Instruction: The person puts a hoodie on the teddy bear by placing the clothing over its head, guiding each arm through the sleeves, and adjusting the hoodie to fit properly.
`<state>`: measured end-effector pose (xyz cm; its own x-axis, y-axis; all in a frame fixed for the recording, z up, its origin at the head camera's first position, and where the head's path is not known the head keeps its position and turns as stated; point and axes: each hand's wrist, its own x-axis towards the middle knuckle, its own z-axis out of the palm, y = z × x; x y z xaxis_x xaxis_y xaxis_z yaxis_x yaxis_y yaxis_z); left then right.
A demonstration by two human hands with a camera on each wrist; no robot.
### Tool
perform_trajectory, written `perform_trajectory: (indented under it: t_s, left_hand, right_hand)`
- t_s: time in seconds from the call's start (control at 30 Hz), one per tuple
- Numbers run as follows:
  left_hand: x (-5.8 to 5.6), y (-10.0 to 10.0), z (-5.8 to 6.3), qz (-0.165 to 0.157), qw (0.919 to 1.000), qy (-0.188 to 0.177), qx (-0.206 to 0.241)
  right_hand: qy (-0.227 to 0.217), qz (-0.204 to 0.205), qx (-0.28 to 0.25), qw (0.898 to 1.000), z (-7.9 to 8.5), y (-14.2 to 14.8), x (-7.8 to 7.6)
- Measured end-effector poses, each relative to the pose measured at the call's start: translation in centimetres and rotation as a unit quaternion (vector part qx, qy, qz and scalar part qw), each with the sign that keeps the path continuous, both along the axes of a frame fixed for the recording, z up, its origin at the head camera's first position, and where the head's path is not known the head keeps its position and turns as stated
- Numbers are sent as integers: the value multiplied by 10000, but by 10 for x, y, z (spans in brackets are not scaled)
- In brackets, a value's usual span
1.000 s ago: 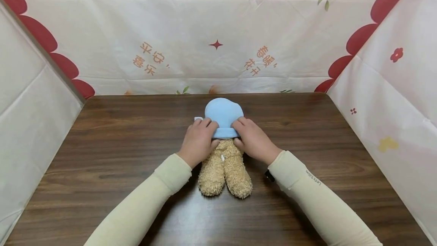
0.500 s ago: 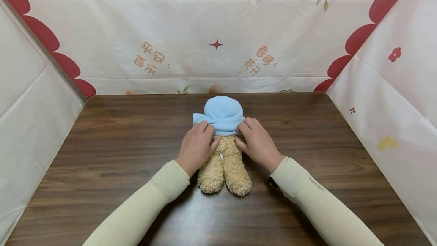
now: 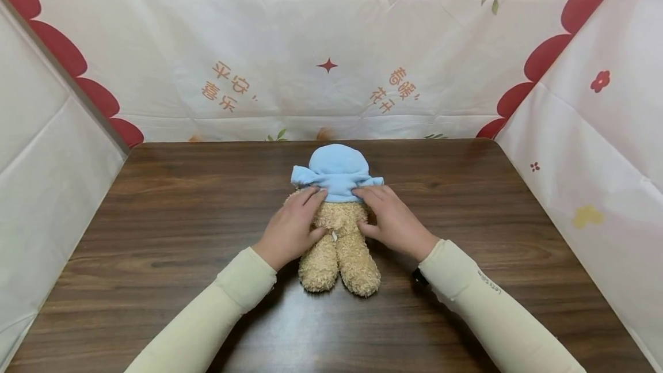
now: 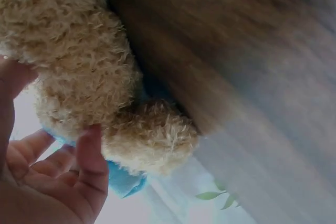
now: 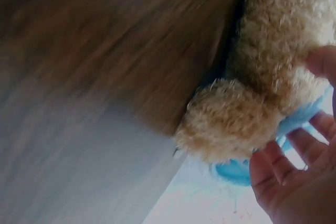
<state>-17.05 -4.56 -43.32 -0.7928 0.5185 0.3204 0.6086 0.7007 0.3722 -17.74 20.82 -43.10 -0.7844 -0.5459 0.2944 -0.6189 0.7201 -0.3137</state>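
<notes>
A curly tan plush toy [image 3: 342,223] lies on the table, its two legs pointing toward me. A light blue doll's top [image 3: 339,168] with short sleeves covers its upper end, so the head is hidden. My left hand [image 3: 296,226] rests at the toy's left side, fingertips on the top's lower edge and thumb near the leg. On the other side my right hand [image 3: 395,217] touches the cloth's edge with its fingertips, thumb against the plush body. In both wrist views the fingers [image 4: 90,166] and thumb stand apart, with plush fur [image 5: 231,124] beside them.
The dark wood-grain table [image 3: 181,246] reaches back to a white printed cloth [image 3: 290,50] that hangs behind it. Similar white cloth panels [image 3: 595,148] stand along both sides.
The blue top's rolled hem has been unfolded and spread, and both sleeves now stick out. More of the plush body shows below it. My hands have moved slightly apart and their fingers have loosened.
</notes>
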Motion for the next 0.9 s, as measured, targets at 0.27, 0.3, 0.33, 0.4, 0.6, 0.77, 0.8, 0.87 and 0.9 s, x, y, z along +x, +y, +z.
perform_trajectory:
  t_s: [0.27,0.3,0.33,0.4,0.6,0.77,0.8,0.87,0.9]
  left_hand:
    - [-6,1,-6,296,9995,23,66]
    - [-6,1,-7,331,9994,34,62]
    - [-6,1,-8,365,9993,61,40]
    - [-7,-1,-9,419,9991,117,4]
    - [-3,-4,-7,470,9987,172,-108]
    - [-2,-3,-4,432,9986,147,-249]
    - [-1,-2,-4,444,9984,195,-291]
    - [-1,-1,-3,499,9973,331,-418]
    - [-2,-1,-3,534,9965,409,-488]
  right_hand:
    - [-591,195,243,9978,3,7,-8]
    - [-616,234,277,9974,4,8,-9]
    - [-624,257,318,9972,4,8,-9]
    - [-552,298,343,9974,3,9,-10]
    - [62,368,131,9992,-1,9,-9]
    - [661,394,51,9970,-5,6,-9]
    - [790,385,46,9961,-5,5,-9]
    - [996,360,69,9944,-6,4,-8]
    - [1045,336,79,9939,-7,4,-7]
